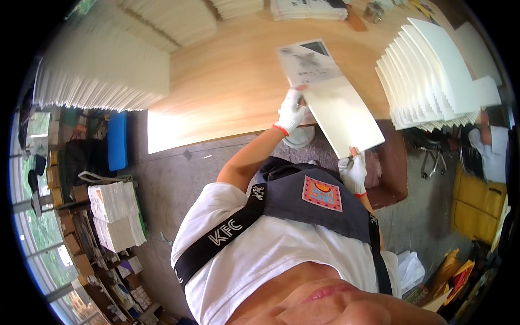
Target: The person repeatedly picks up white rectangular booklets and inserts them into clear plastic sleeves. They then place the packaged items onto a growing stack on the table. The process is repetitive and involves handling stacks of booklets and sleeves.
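Note:
A long white paper pad (346, 116) slants from the wooden table out over its near edge. Its far part meets a thin, see-through-looking printed sleeve (303, 60) with grey and black markings; whether the pad sits inside it or under it I cannot tell. My left hand (292, 111), in a white glove with bare fingertips, pinches the left edge where sleeve and pad meet. My right hand (353, 170), gloved the same way, grips the pad's near end, thumb on top. The fingers beneath are hidden.
Fanned stacks of white paper stand on the table's left (103, 70) and right (428, 76). Printed packs (309, 10) and a glass jar (374, 12) lie at the far edge. Below are a brown box (398, 184) and a white stool (299, 138). Another person's arm (485, 130) shows at far right.

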Motion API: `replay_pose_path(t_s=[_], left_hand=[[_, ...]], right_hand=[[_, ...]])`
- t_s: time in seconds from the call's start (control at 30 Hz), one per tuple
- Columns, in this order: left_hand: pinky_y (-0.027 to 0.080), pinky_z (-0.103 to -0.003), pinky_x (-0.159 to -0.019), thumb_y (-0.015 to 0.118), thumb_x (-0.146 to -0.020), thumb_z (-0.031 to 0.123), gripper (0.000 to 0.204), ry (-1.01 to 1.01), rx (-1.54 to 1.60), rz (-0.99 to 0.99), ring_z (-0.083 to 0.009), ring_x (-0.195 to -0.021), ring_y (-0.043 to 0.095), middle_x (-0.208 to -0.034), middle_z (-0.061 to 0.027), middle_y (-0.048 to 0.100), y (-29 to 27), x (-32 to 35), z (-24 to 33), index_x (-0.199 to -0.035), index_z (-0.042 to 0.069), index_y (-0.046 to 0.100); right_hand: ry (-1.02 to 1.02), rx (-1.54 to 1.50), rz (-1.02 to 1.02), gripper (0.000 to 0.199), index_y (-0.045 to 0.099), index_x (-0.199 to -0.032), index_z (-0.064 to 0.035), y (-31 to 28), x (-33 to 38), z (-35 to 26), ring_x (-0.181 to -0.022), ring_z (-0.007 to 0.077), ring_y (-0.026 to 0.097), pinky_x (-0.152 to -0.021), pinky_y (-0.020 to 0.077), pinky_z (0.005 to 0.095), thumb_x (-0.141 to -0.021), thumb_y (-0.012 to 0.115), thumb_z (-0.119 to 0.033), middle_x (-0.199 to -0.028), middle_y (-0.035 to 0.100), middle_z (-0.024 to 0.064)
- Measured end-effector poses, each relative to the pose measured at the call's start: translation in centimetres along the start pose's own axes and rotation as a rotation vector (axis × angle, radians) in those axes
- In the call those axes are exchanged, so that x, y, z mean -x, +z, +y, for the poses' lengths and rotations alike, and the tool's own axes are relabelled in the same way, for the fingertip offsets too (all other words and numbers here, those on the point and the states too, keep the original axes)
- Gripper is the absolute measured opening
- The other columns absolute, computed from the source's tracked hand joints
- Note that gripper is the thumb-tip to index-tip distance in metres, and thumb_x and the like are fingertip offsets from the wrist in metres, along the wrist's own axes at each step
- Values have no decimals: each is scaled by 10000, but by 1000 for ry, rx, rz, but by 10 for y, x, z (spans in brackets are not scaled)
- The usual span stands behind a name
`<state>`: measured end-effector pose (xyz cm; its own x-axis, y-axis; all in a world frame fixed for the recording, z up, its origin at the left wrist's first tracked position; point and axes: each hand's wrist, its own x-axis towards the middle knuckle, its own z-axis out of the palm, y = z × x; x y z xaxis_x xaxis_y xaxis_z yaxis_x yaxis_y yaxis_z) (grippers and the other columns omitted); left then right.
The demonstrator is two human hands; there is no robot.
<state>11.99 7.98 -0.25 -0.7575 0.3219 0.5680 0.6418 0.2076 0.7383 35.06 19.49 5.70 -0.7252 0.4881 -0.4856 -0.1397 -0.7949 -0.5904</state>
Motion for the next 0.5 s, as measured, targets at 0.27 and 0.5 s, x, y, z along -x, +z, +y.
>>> replay_pose_path(t_s=[0.27,0.5], left_hand=[[519,-342,-739,547,-808,-16,439,-1011,1170,153,-193,-882,596,-1038,-92,591,78,47,21,-1229,65,450],[506,-333,-755,501,-867,126,320,-1075,1205,-172,-209,-892,587,-1037,-105,593,87,125,2,-1178,53,500]], right_hand=[[8,161,14,191,455,-1011,-47,2,22,3,-491,153,525,-418,413,267,-907,518,-194,-758,560,79],[236,208,95,142,432,-1037,-59,-21,9,27,-617,197,604,-498,504,299,-930,479,-140,-852,552,91]])
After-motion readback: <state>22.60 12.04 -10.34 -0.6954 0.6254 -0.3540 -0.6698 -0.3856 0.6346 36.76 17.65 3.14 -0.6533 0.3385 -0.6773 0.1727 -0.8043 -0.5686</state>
